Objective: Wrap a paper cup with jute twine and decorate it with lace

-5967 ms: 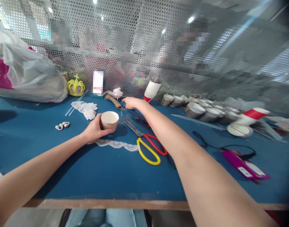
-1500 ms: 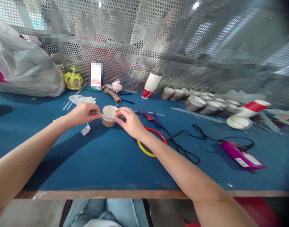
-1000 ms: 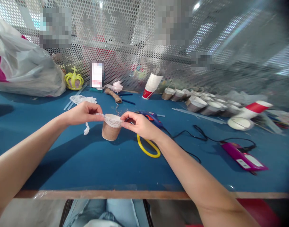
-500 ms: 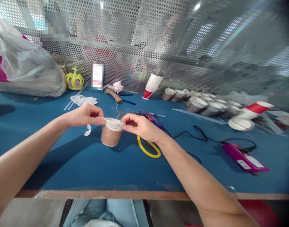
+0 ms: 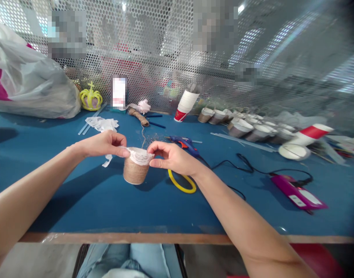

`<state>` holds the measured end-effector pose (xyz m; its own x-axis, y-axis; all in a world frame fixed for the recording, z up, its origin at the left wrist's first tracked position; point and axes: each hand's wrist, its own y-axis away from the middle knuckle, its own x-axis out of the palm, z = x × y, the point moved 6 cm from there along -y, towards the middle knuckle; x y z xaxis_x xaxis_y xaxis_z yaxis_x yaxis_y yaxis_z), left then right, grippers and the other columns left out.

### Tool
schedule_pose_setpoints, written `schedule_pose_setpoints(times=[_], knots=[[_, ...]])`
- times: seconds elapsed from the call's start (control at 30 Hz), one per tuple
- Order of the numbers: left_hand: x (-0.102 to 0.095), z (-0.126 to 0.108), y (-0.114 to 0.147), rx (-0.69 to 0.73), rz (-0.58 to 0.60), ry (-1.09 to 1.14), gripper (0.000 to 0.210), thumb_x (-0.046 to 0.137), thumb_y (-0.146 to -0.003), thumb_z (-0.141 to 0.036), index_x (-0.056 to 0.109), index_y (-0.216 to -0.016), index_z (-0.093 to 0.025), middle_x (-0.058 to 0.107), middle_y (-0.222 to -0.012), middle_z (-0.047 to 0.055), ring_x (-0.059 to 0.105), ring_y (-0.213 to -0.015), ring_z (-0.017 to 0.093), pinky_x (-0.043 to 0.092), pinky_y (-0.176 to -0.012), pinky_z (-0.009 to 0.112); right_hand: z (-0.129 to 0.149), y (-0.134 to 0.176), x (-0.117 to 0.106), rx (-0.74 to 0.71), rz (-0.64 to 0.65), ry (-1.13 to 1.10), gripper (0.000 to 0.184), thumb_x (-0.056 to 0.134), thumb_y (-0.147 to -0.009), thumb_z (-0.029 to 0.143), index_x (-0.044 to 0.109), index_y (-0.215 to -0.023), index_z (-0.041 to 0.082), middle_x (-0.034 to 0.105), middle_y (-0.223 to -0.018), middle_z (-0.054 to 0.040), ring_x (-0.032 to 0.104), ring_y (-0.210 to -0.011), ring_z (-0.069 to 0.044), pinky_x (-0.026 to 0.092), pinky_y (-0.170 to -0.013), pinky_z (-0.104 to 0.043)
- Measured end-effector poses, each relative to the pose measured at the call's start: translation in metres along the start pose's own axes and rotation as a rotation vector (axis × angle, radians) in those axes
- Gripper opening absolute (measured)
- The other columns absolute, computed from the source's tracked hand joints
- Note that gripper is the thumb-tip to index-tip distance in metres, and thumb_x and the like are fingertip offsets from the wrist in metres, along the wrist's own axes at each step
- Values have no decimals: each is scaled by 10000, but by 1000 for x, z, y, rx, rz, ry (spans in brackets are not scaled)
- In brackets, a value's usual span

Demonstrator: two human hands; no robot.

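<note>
Where the hands close on the rim: I read the left hand (image 5: 109, 144) pinching the lace strip (image 5: 141, 158) at the cup's left edge, and the right hand (image 5: 169, 156) pinching it at the right edge, thumb against fingers on both.
Cup: the twine-wrapped cup (image 5: 135, 172) sits between the hands, mouth up, at the middle of the work area.
Change at the cup: over the last second and a half it has shifted toward the near table edge, and the strip has risen to lie along the rim.
Meaning for the work: I judge the front rim covered; the free tail of lace hanging below the left hand is not yet laid on the cup.
Cup base: I am unable to confirm from this angle whether it touches the table (image 5: 122, 208).
Cup rear: hidden, so lace coverage there is unverified.
Twine: a strand runs from the twine bundle (image 5: 139, 116) and is lost behind the cup.
Scissors: only the yellow handle (image 5: 181, 183) shows plainly, beside the right forearm.
Glue gun: the blue glue gun (image 5: 187, 144) lies beyond the right hand; its cable passes partly out of sight behind the arm.
Bag: the plastic bag (image 5: 32, 85) is cut off at the left border.
</note>
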<state>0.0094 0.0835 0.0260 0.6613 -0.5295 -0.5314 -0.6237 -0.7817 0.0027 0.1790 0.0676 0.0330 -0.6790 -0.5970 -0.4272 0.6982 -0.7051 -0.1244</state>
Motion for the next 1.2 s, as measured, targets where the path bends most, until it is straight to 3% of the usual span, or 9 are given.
schedule_pose_setpoints(times=[0.53, 0.87, 1.2], knots=[[7, 0, 1, -17, 36, 151, 388, 686, -649, -462, 474, -561, -149, 410, -490, -54, 335, -446, 47, 244, -398, 170, 6, 3, 1, -1, 30, -125, 319, 756, -634, 361, 529, -753, 171, 492, -781, 17, 478, -714, -114, 409, -667, -258], [13, -1, 1, -61, 63, 324, 425, 734, -575, -508, 507, -598, -150, 421, -474, -56, 340, -439, 45, 228, -402, 182, 8, 3, -1, -20, 47, -87, 311, 762, -628, 353, 540, -754, 176, 503, -781, 13, 483, -750, -130, 405, -704, -280], [8, 3, 4, -62, 30, 404, 334, 756, -600, -412, 553, -603, -148, 440, -479, -46, 358, -446, 50, 236, -411, 193, 4, 3, -3, 6, 45, -73, 271, 750, -642, 302, 536, -741, 169, 503, -771, 15, 479, -726, -121, 402, -682, -271]])
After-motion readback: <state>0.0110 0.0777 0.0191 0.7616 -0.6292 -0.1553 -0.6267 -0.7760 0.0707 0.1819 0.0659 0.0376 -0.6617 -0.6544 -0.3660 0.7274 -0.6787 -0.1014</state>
